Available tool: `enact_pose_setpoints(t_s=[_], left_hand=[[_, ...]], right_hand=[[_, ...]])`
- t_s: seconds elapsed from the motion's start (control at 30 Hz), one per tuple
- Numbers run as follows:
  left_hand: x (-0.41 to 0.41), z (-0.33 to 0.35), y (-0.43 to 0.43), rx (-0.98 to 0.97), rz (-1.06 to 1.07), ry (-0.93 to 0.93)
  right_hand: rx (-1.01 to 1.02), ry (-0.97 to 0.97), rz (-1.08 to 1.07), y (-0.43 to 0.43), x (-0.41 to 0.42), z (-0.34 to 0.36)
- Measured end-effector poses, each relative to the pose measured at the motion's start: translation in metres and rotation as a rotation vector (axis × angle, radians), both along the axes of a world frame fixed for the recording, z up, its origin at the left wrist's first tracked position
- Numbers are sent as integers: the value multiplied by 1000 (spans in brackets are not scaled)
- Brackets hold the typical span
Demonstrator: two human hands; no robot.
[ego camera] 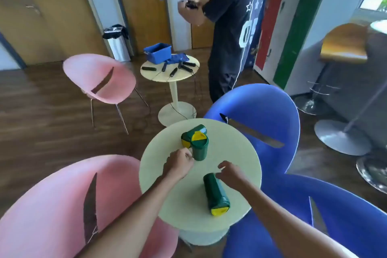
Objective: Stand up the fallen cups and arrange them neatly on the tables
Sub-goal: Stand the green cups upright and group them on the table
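Seen centre to lower centre of the frame: round pale-yellow pedestal table, ringed by a pink plastic shell chair at lower left and a blue plastic shell chair at right. Further back, upper centre: a second small round table with a blue plastic tub and several dark cylindrical objects, a standing person just beside it.

On the near table, three dark-green plastic cups with yellow lids. Upright handled cup at the table's upper middle, lid upward. Touching it behind, toward upper left, a tipped green cup, its yellow lid facing the camera. Well apart, at lower right of the tabletop, a fallen green cup lying flat, long axis running from upper left down to lower right, base end up near the wrist, yellow lid end toward the table's near edge.

Left hand curled shut, fingers pinching the handle of the upright cup. Right hand loosely spread, fingers bent, hovering at the base end of the fallen cup; contact hard to confirm.

Judged next: fallen cup nearest the right hand, lying just below and to the left of that palm; wrapping across the barrel and pivoting the lid end upward looks the likely way to stand it.
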State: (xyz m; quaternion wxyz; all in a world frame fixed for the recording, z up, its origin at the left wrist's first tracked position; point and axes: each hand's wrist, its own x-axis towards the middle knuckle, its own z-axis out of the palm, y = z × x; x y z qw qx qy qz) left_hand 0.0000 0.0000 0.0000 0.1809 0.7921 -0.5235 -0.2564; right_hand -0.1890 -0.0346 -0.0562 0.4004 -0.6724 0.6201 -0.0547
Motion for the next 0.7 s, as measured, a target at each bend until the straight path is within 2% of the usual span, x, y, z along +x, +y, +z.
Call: enact_pose_setpoints(t_s=[0.3,0.5,0.7], left_hand=[[37,-66,-84,30,-209,58],[32,-74,-147,-16,-173,110],[29,-85,-179,83,-269,63]], right_hand=[[221,115,-183,40,23,-77],[157,112,-353,51,28,-93],[164,12,-461,48,28,-97]])
